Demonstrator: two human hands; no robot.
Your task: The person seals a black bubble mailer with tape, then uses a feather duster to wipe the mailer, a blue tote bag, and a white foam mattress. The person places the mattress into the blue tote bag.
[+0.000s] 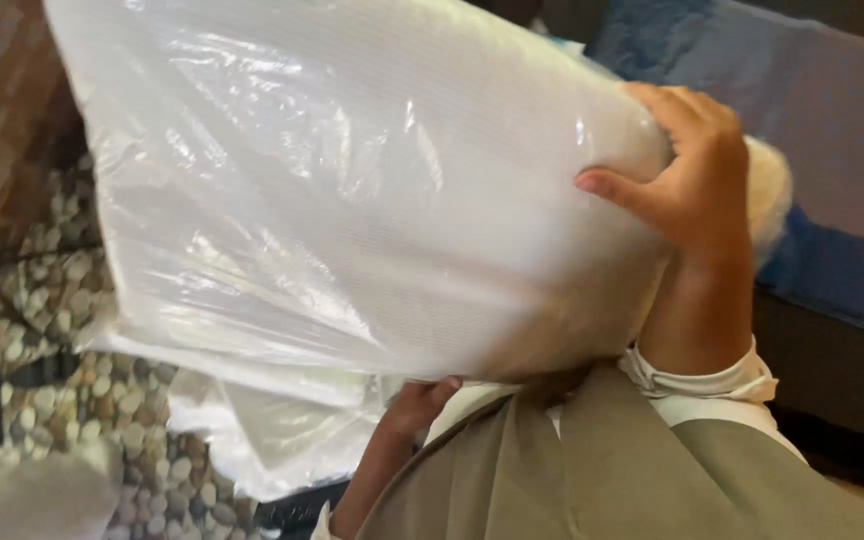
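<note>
A big white pillow in clear plastic wrap (332, 190) fills most of the head view, held up in front of me. My right hand (687, 170) grips its right end, thumb pressed on the front of the plastic. My left hand (414, 400) reaches up under the lower edge; only some fingers show, touching the underside, and the rest is hidden by the pillow. Loose plastic (272, 440) hangs below the pillow.
A blue sofa cushion (812, 110) on a dark frame lies at the right. A pebble-patterned floor (72, 300) shows at the left, with a brick-like surface at the top left. My olive clothing (592, 470) is at the bottom.
</note>
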